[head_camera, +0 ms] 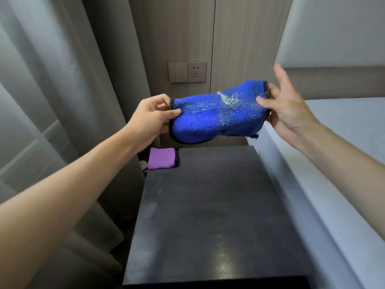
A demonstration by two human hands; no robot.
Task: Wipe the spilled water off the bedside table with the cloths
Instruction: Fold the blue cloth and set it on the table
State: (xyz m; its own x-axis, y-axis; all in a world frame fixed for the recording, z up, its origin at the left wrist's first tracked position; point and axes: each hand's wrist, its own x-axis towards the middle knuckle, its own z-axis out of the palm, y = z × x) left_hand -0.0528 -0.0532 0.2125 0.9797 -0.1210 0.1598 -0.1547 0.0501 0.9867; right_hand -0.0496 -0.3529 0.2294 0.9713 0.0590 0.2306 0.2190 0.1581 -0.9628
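Blue cloth (216, 113) held mid-frame, above the table (218, 215). Left hand (150, 119) grip pinches its left edge; right hand (285, 109) grip pinches the right edge. Purple cloth (162, 158) lies at table's upper-left corner.

I can read no text, label, brand or number anywhere on my feed from the head camera.

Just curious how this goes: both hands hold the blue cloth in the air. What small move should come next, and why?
Probably lower the blue cloth flat onto the bedside table: the left hand and right hand pinch its ends above the top, which shows pale streaks.
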